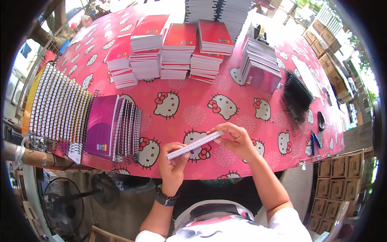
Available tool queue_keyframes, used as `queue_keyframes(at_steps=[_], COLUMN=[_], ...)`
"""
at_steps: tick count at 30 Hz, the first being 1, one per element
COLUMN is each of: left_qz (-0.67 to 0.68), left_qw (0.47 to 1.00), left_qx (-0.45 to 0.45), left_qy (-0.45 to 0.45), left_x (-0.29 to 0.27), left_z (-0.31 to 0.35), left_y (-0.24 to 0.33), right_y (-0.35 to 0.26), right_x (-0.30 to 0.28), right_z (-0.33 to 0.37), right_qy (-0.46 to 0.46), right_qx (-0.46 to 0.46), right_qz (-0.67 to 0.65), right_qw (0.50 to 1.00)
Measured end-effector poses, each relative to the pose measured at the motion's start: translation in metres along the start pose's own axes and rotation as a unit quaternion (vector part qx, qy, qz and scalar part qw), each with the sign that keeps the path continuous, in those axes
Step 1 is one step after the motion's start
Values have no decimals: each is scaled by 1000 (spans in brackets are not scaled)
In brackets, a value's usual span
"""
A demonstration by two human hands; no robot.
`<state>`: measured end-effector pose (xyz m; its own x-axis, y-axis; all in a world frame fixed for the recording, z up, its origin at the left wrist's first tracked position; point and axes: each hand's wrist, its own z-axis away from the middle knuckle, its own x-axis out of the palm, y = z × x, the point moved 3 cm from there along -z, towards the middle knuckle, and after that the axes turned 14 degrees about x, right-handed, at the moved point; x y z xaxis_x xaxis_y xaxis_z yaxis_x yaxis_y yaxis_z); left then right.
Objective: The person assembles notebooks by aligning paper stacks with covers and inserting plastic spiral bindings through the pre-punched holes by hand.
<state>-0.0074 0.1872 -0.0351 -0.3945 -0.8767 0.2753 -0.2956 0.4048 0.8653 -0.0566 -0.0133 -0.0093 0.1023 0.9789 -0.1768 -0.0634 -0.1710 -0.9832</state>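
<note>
Between my two hands a thin white notebook [196,144] is held edge-on, tilted up toward the right. Its edge shows small marks like punched holes; its cover is hidden. My left hand [173,163], wearing a dark watch on the wrist, grips the lower left end with the thumb in front. My right hand [235,139] pinches the upper right end between thumb and fingers. Both hands are over the near edge of the pink table cover [177,121] with cat faces. Purple spiral notebooks [102,127] stand in a row to the left of my left hand.
Stacks of red notebooks [179,36] stand at the back, and purple ones [262,72] at the back right. Black spiral binding coils [296,97] lie on the right, beside blue-handled pliers [315,141]. A fan [62,203] is below left; cardboard boxes [336,181] stand at right.
</note>
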Motion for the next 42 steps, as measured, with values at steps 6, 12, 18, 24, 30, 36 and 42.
queue_keyframes(at_steps=[6,12,18,24,30,36,42], left_qz=[-21,-335,-636,-707,-735,-524,-254], left_qw=[988,933,743,698,667,851,963], left_qx=[-146,126,209,39,50,34,-21], left_qy=[35,-44,-14,-107,-111,0,-86], left_x=[37,20,-70,-94,-93,-112,-16], left_z=[-3,-33,-100,-114,-114,-113,-79], left_y=[-1,81,146,124,123,153,138], right_y=[7,31,4,-19,-30,-39,-28], right_x=[-24,-121,-103,-78,-50,-20,-21], right_z=[-1,-2,2,15,32,43,44], right_qy=[67,189,323,309,322,296,231], right_qx=[91,156,44,-76,-150,-203,-178], right_qz=[-143,231,392,307,250,177,163], right_qw=[983,942,860,897,901,916,942])
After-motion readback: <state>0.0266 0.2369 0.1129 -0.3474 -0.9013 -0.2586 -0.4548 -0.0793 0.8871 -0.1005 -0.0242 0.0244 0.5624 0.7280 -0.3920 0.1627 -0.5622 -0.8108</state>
